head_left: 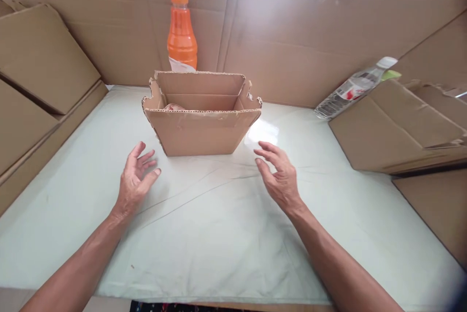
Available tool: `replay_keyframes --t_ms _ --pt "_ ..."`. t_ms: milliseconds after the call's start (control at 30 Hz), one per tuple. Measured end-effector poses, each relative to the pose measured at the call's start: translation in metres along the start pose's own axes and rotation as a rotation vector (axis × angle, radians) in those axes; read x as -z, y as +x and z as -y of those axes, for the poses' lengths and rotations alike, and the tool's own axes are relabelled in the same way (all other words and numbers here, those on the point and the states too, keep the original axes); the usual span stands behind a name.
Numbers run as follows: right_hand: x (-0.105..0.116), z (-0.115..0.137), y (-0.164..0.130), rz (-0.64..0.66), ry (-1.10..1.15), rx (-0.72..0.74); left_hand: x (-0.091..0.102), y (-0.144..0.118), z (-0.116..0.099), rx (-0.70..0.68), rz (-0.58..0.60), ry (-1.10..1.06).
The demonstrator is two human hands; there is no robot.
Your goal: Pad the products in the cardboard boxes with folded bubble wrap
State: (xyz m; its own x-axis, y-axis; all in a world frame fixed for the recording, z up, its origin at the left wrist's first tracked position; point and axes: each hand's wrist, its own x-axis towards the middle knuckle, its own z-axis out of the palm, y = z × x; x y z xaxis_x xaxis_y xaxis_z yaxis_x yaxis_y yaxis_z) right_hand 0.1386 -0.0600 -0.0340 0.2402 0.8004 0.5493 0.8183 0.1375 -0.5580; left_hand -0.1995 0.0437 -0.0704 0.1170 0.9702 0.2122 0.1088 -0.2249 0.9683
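An open-topped cardboard box (202, 132) with rough-cut rims stands upright on the pale cloth, in the middle of the head view. Something reddish and white (174, 107) shows just inside it at the left; most of it is hidden by the front wall. My left hand (137, 171) is near the box's lower left corner, fingers apart and holding nothing. On the other side, my right hand (277, 171) hovers off the lower right corner, fingers curved, apart and bare. Neither hand touches the box.
Behind the box stands an orange bottle (182, 35). A clear bottle (355, 89) leans against a cardboard box (397, 122) at the right, with a green thing (391, 75) behind. More cardboard (40, 59) lines the left. A pale cloth (211, 239) covers the table.
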Motion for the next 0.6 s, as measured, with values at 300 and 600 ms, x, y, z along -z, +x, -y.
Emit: replay_keyframes --t_ms 300,600 --pt "0.006 -0.035 -0.002 0.308 -0.426 -0.068 0.0 0.001 -0.004 -0.135 -0.096 0.359" --pt "0.042 0.036 -0.047 0.46 -0.178 0.119 -0.006 -0.073 -0.069 -0.394 0.324 0.558"
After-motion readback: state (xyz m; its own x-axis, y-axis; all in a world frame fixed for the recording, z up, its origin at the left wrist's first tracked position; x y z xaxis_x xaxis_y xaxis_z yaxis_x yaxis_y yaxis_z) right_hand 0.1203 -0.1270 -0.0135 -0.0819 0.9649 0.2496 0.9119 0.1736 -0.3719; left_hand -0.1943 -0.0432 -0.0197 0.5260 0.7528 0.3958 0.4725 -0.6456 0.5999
